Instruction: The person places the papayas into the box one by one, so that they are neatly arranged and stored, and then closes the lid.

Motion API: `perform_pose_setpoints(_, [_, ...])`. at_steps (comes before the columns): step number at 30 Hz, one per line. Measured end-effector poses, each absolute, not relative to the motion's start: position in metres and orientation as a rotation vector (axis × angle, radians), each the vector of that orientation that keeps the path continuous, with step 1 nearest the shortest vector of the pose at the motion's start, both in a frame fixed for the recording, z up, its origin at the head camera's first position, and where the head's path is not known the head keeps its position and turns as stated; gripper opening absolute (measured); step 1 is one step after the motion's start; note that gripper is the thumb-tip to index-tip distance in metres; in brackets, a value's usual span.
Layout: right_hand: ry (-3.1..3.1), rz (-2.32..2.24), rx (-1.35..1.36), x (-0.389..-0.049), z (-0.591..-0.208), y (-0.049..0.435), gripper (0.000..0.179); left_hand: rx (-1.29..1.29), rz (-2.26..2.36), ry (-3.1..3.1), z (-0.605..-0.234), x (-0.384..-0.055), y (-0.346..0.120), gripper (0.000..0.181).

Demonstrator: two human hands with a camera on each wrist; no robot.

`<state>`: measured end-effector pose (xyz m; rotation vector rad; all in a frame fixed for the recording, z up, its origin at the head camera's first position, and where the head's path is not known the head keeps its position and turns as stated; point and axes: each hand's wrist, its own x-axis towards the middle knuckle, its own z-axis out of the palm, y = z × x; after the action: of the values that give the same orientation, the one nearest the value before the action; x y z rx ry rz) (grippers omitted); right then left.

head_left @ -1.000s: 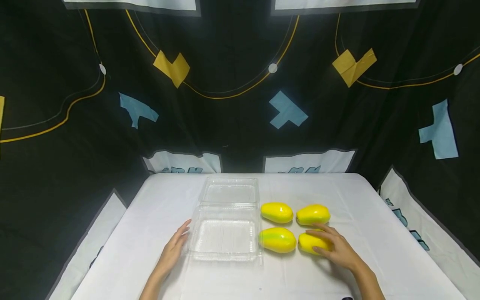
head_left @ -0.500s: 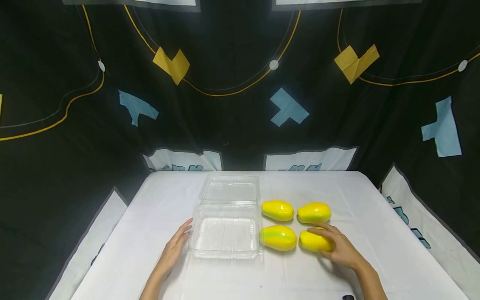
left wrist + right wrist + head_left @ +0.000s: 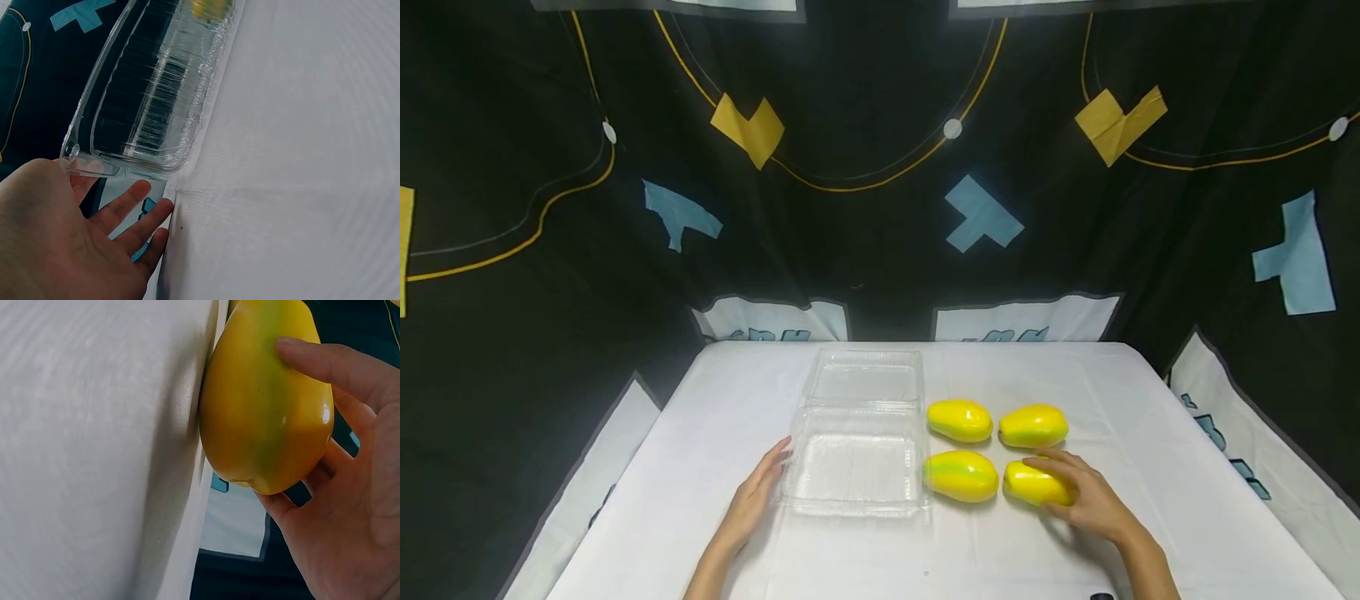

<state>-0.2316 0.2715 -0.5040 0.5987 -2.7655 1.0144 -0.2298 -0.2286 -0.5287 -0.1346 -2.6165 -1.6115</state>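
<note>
A clear plastic clamshell box [image 3: 857, 506] lies unfolded on the white table, lid away from me. At its left edge is my left hand [image 3: 752, 500], its fingers spread and fairly straight; in the left wrist view, part of the hand touches the rim at one corner. My right hand [image 3: 1092, 502] holds the near-right yellow papaya [image 3: 1032, 483], with the thumb on one side and fingers on the other. The right wrist view shows this papaya [image 3: 262, 419] glossy with a green streak. The other papayas, one of them the near-left papaya [image 3: 961, 477], lie between box and hand.
Two more papayas, the far-left papaya [image 3: 960, 420] and the far-right papaya [image 3: 1033, 426], lie behind the near pair. A small black object [image 3: 1101, 596] shows at the bottom edge. Dark cloth [image 3: 865, 250] hangs behind the white table [image 3: 970, 554].
My right thumb and fingers have drawn in around the near-right papaya, which stays in about the same place. The left hand and the box look unmoved; the head view shifts slightly.
</note>
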Motion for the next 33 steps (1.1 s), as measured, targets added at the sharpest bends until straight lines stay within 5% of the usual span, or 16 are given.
perform_pose_setpoints(33, [-2.597, 1.083, 0.542, -0.227, -0.484, 0.252, 0.065, -0.236, -1.633, -2.546, -0.533, -0.230, -0.230, 0.043])
